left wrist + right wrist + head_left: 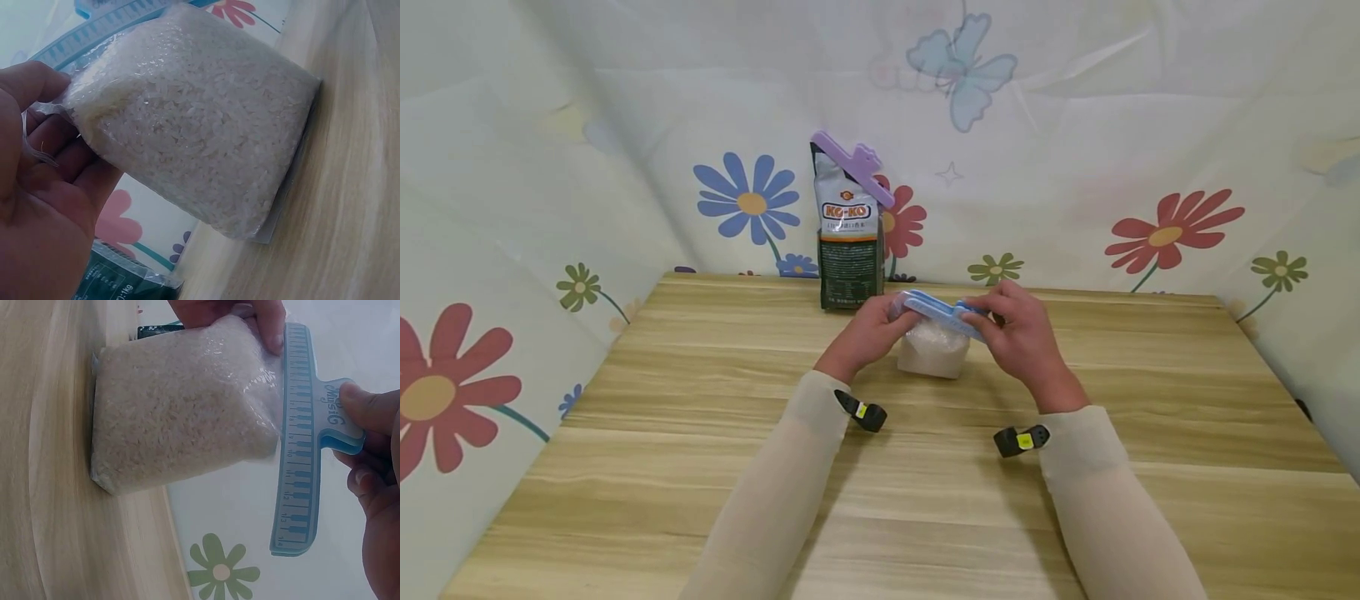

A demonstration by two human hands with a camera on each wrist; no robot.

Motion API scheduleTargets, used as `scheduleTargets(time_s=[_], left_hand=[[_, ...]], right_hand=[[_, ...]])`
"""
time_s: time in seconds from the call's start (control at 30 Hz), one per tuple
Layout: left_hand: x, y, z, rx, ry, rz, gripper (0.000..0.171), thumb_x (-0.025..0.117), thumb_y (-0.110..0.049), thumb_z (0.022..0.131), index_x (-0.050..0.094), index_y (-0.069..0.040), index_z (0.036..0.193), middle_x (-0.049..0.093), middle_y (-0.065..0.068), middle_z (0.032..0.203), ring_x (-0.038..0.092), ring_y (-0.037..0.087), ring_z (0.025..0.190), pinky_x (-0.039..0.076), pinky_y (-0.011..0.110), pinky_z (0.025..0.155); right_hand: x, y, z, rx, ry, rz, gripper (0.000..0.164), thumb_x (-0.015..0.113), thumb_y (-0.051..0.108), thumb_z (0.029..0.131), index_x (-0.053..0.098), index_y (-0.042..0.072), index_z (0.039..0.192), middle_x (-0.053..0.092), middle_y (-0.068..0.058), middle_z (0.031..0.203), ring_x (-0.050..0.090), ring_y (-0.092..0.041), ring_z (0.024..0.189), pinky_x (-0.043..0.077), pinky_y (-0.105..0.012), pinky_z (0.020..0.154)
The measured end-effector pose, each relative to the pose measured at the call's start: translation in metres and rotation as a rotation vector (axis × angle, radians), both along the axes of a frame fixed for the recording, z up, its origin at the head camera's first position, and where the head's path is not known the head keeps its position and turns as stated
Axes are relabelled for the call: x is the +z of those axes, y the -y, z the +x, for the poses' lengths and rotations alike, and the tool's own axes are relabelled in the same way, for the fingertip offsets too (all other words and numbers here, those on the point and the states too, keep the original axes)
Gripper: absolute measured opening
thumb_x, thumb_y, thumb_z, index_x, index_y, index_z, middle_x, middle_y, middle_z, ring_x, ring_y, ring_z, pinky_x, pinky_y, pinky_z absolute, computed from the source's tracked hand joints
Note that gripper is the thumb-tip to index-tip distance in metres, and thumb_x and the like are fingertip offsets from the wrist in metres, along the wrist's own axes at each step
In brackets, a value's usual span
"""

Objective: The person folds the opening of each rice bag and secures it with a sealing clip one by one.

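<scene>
A clear plastic bag of white rice [934, 350] stands on the wooden table between the two hands; its grains fill most of the left wrist view. My left hand [868, 333] pinches the loose plastic at one top corner of the bag, thumb against fingers [56, 140]. Along the bag's top lies a long light-blue bag clip [295, 440], printed with a ruler scale and piano keys. My right hand [1018, 329] holds the clip's handle tabs between thumb and fingers. Whether the clip's bars press on the plastic cannot be told.
A green and silver KO-KO packet [850, 250] stands upright at the table's back edge, behind the left hand. A purple clip [853, 167] sits slanted across its top. Flower-patterned cloth [1052, 167] hangs behind and beside the wooden table [925, 500].
</scene>
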State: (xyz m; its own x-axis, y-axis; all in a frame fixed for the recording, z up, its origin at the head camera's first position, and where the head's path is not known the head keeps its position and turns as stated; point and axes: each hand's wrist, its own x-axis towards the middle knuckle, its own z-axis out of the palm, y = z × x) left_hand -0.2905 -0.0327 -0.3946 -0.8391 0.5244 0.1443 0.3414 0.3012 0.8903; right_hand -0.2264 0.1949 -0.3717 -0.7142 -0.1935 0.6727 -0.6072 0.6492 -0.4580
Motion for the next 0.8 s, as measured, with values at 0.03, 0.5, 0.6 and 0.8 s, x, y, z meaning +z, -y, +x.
scheduleTargets(time_s=[0.03,0.5,0.6,0.8], left_hand=[[0.0007,-0.0001,0.0006,0.000,0.006,-0.001,0.026,0.055,-0.023,0.100,0.065,-0.013,0.121,0.067,0.003,0.121,0.059,0.015,0.108,0.046,0.038,0.103],[0.0014,0.0009,0.0023,0.000,0.010,-0.020,0.026,0.055,-0.025,0.099,0.065,-0.013,0.121,0.067,0.001,0.120,0.060,0.015,0.111,0.045,0.038,0.105],[0.0010,0.0010,0.0017,-0.003,0.007,-0.021,0.026,0.055,-0.025,0.099,0.065,-0.013,0.120,0.067,0.002,0.119,0.060,0.015,0.110,0.045,0.038,0.105],[0.0015,0.0011,0.0020,-0.002,0.029,-0.038,0.029,0.054,-0.028,0.100,0.065,-0.014,0.123,0.066,0.000,0.122,0.060,0.015,0.112,0.044,0.038,0.106]], right_hand=[[-0.0006,0.0004,-0.0004,0.002,-0.009,-0.001,0.019,0.077,0.009,0.081,0.076,0.004,0.099,0.051,-0.004,0.076,0.038,-0.009,0.062,0.034,-0.025,0.055],[-0.0007,0.0067,0.0003,0.018,-0.058,-0.001,0.019,0.077,0.008,0.080,0.076,0.003,0.099,0.048,-0.006,0.075,0.038,-0.009,0.063,0.034,-0.024,0.055],[-0.0008,0.0072,0.0005,0.019,-0.057,-0.002,0.019,0.077,0.008,0.081,0.076,0.003,0.099,0.048,-0.007,0.075,0.038,-0.010,0.063,0.034,-0.024,0.055],[-0.0009,0.0074,0.0006,0.027,-0.061,-0.005,0.020,0.077,0.008,0.081,0.076,0.002,0.100,0.050,-0.011,0.075,0.039,-0.010,0.063,0.034,-0.024,0.056]])
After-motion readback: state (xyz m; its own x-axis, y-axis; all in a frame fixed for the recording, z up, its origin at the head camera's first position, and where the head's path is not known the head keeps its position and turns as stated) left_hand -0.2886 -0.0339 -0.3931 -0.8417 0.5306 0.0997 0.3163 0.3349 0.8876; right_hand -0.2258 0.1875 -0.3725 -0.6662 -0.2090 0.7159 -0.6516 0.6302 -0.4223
